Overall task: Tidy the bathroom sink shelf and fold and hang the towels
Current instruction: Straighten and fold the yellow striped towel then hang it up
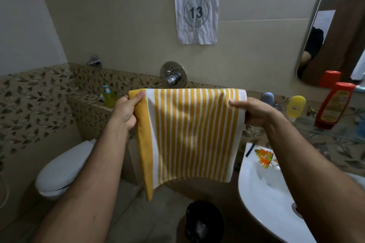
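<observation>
A yellow and white striped towel point(189, 136) hangs spread out in front of me, held up by its top edge. My left hand point(126, 108) pinches the top left corner, and my right hand point(254, 111) grips the top right corner. The towel's lower edge hangs free above the floor. On the glass shelf point(335, 134) at the right stand a red bottle point(333, 105), a yellow bottle point(295, 107) and a blue-grey item point(267, 99). An orange sachet point(264, 158) and a blue stick point(249, 150) lie on the rim of the white sink point(262, 193).
A white toilet point(63, 169) with its lid down stands at the lower left. A green soap dispenser point(108, 95) sits on the tiled ledge. A chrome wall valve point(173, 75) is behind the towel's top edge. A mirror point(333, 25) hangs at the right. A dark bin point(203, 221) stands on the floor.
</observation>
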A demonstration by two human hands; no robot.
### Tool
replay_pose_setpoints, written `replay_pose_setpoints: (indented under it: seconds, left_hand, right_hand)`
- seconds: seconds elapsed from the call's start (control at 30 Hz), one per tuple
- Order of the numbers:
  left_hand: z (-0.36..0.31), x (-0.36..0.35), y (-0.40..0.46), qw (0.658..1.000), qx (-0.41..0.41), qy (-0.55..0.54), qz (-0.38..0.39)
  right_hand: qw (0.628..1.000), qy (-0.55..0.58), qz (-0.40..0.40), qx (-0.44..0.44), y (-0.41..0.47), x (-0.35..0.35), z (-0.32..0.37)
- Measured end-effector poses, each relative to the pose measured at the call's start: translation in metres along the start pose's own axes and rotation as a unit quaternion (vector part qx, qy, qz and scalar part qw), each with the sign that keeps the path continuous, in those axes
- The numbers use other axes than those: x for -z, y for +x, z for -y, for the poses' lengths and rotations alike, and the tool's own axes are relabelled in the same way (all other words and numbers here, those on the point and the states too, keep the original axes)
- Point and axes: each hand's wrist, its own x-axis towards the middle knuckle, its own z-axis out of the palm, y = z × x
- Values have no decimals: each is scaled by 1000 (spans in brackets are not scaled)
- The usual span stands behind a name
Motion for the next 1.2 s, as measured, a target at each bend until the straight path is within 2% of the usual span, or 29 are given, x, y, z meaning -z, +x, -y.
replay_pose_setpoints:
  seconds: [0.07,0.23,0.3,0.43,0.5,0.6,0.63,0.7,0.77,0.83,1.0,1.07,1.2]
  left_hand:
    - [-2,0,2,1000,2,20,4]
    - [-7,15,1,996,6,83,45]
    - [-12,21,3,992,-8,118,41]
    - [-17,23,6,980,-56,191,-4]
    - [-21,24,5,957,-91,275,-16]
    - [-24,27,5,884,-122,450,-39]
    - [-24,28,6,871,-119,474,-48]
    - [-22,25,6,875,-107,469,-54]
    - [-20,19,5,884,-90,456,-54]
    - [-20,14,3,892,-78,440,-64]
    - [-23,9,2,936,-40,332,-105]
    - [-23,9,5,954,-27,278,-109]
    - [-24,5,6,977,-29,182,-108]
  right_hand:
    - [998,-30,-54,-24,7,3,-15]
    - [993,-65,-101,1,16,7,-10]
    - [994,-63,-92,7,16,9,0]
    - [994,-102,-16,31,18,16,16]
    - [986,-144,-41,74,18,13,20]
    - [939,-294,-127,128,21,5,24]
    - [915,-347,-153,135,22,2,24]
    - [862,-439,-208,144,26,0,24]
    - [833,-472,-250,146,29,0,24]
    - [848,-440,-257,147,30,-1,25]
    - [953,-166,-210,141,25,-4,26]
    - [967,-94,-190,142,20,-5,27]
    - [971,-43,-179,154,17,0,32]
